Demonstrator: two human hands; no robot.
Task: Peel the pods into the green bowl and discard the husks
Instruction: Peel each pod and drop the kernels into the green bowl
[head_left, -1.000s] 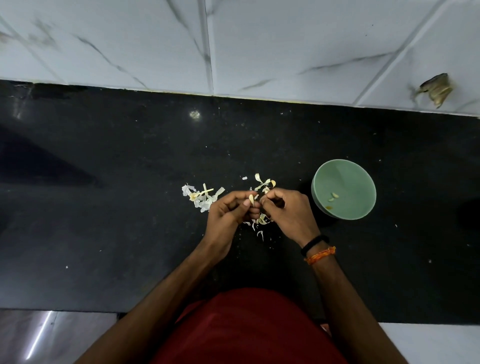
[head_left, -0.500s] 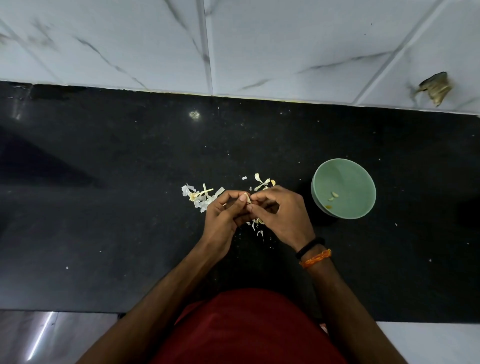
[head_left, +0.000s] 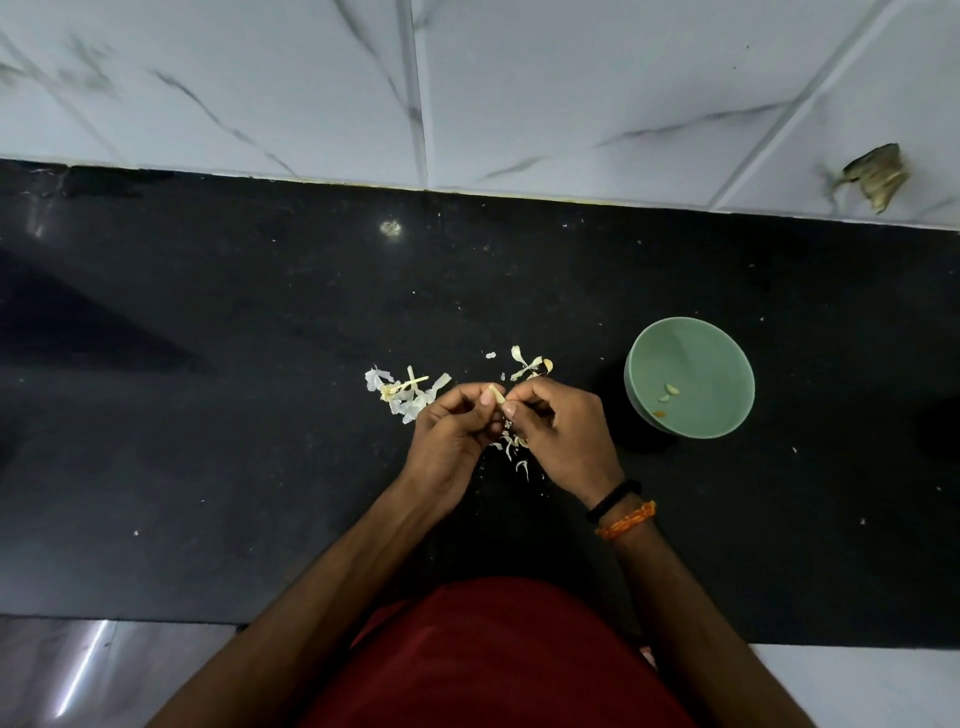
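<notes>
Pinching: a pale pod (head_left: 497, 393) is clamped between fingertips of left hand (head_left: 451, 436) and right hand (head_left: 563, 432); green bowl (head_left: 727, 358) at 3 o'clock, husks (head_left: 402, 388) at 10.

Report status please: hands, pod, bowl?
Left hand and right hand both pinch one pod. Green bowl holds few peeled pieces. Husks lie on counter, nothing blocking.

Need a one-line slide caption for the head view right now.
Both hands, left and right, pinch a pale pod over scattered husks beside the green bowl.
</notes>
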